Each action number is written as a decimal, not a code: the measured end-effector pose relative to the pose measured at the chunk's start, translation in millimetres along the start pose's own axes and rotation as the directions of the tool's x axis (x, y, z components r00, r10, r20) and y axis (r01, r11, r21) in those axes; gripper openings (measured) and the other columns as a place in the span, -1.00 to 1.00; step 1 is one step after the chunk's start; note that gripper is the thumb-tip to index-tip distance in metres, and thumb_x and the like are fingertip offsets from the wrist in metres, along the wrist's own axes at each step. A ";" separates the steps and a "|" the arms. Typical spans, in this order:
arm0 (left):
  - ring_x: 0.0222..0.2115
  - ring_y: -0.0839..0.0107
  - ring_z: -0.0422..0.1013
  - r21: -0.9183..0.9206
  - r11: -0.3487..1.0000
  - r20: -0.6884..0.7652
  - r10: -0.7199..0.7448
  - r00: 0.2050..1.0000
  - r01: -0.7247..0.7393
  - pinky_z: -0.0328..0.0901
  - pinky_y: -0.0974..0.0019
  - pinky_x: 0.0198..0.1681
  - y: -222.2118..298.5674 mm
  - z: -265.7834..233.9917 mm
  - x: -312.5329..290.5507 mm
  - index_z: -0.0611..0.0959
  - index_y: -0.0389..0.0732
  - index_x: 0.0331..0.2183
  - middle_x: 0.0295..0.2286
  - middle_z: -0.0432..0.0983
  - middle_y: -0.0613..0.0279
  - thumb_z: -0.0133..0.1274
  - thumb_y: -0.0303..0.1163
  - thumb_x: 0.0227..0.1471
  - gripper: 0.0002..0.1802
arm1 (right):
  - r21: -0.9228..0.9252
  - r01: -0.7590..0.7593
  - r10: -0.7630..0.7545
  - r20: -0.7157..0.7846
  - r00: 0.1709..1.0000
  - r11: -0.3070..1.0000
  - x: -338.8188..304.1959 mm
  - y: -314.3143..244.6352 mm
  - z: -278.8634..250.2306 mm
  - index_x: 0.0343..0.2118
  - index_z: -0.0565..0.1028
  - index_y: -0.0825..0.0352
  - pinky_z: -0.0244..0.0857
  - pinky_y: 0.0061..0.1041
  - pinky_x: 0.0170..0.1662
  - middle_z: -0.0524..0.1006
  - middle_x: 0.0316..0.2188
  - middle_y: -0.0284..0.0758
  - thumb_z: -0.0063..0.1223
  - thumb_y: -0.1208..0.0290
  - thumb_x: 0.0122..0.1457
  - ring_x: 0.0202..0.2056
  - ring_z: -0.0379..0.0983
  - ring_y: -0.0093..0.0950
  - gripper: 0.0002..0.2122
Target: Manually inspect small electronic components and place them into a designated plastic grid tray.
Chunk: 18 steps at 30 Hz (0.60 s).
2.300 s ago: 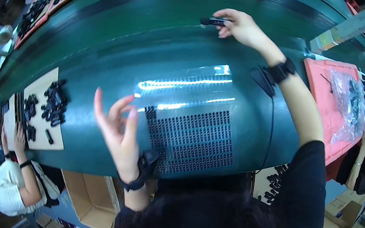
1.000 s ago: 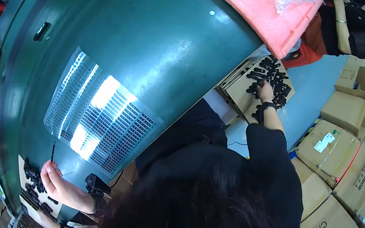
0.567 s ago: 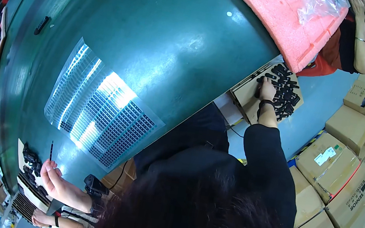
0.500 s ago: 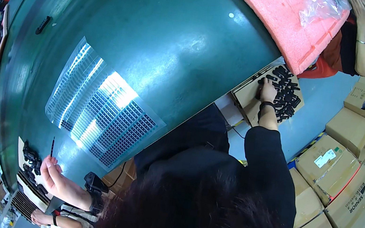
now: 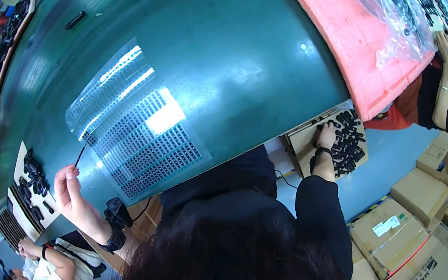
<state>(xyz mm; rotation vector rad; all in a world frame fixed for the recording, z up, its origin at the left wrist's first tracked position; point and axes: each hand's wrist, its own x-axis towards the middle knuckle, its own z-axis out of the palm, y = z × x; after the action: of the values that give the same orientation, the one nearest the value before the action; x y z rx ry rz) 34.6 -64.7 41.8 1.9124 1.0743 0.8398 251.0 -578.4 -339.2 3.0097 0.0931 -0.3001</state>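
Observation:
My left hand (image 5: 68,188) pinches a thin black stick (image 5: 80,157) between thumb and fingertips. Its tip points up at the lower left edge of a clear, glossy sheet (image 5: 144,142) that carries rows of small dark rectangles. Off to the right, my right hand (image 5: 327,136) reaches down to a cardboard tray (image 5: 302,137) with its fingers bent. Beside it lie several small black elongated parts (image 5: 347,145) in a pile. Whatever those fingers close on is too small and dark to make out.
The green table (image 5: 216,39) bears a lone black part (image 5: 76,20) at far left. Pink foam (image 5: 361,50) with a plastic bag (image 5: 397,27) lies top right. More black parts (image 5: 34,171) sit lower left. Cartons (image 5: 421,189) stack at right; co-workers are at lower left and upper right.
The view has shifted, so the surroundings sit differently in it. My left hand has brought the stick's tip closer to the sheet's edge. My right hand remains at the tray.

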 end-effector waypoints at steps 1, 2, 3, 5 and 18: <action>-0.42 0.56 0.26 -0.012 1.000 0.008 0.015 1.000 -0.015 0.12 0.52 -0.27 -0.1 -0.8 -0.3 0.49 -0.32 -0.44 -0.46 0.39 0.28 -0.11 -0.46 -0.01 -0.87 | 0.042 -0.002 0.004 -0.036 0.999 0.999 -0.7 -0.4 -1.2 -0.35 0.36 0.32 0.28 -0.35 -0.30 0.33 -0.33 -0.17 -0.10 0.43 -0.05 -0.27 0.35 -0.24 -0.83; -0.42 0.56 0.26 -0.041 0.999 0.018 0.031 0.999 -0.030 0.12 0.51 -0.27 -0.2 -1.1 0.0 0.49 -0.32 -0.44 -0.46 0.39 0.28 -0.11 -0.47 -0.01 -0.87 | 0.083 -0.003 0.010 -0.072 0.997 0.997 -0.7 -0.4 -3.3 -0.34 0.36 0.33 0.27 -0.36 -0.30 0.34 -0.32 -0.16 -0.09 0.42 -0.04 -0.28 0.34 -0.24 -0.82; -0.42 0.56 0.26 -0.024 0.999 0.000 0.034 0.999 -0.034 0.12 0.51 -0.27 0.0 -1.5 0.3 0.49 -0.32 -0.44 -0.46 0.39 0.28 -0.11 -0.47 -0.01 -0.87 | 0.133 -0.017 0.028 -0.086 0.996 0.991 -1.5 -0.9 -6.0 -0.33 0.37 0.34 0.27 -0.38 -0.30 0.35 -0.31 -0.15 -0.08 0.42 -0.03 -0.28 0.34 -0.24 -0.81; -0.43 0.56 0.26 -0.030 0.999 0.002 0.040 0.999 -0.039 0.14 0.50 -0.28 0.7 -1.7 0.8 0.49 -0.34 -0.46 -0.47 0.38 0.27 -0.12 -0.49 -0.02 -0.88 | 0.420 -0.074 0.143 -0.136 0.980 0.904 -5.2 -2.2 -16.1 -0.32 0.36 0.36 0.26 -0.40 -0.29 0.36 -0.30 -0.16 -0.08 0.40 -0.01 -0.28 0.34 -0.26 -0.80; -0.50 0.56 0.25 -0.090 0.980 0.394 0.199 0.897 -0.178 0.13 0.56 -0.42 37.1 23.3 12.3 0.49 -0.33 -0.58 -0.57 0.37 0.31 0.05 -0.59 -0.23 -0.94 | 0.978 -0.038 -0.326 -0.031 0.945 -0.203 -96.1 -102.9 -290.8 -0.19 0.29 0.35 0.13 -0.78 -0.60 0.31 -0.36 -0.32 -0.17 0.46 0.11 -0.66 0.20 -0.68 -0.79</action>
<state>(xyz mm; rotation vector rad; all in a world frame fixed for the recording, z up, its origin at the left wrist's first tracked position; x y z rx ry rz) 73.1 -73.6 64.4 2.0512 0.6190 0.5324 205.7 -446.0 -48.0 4.5403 0.3629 -1.4765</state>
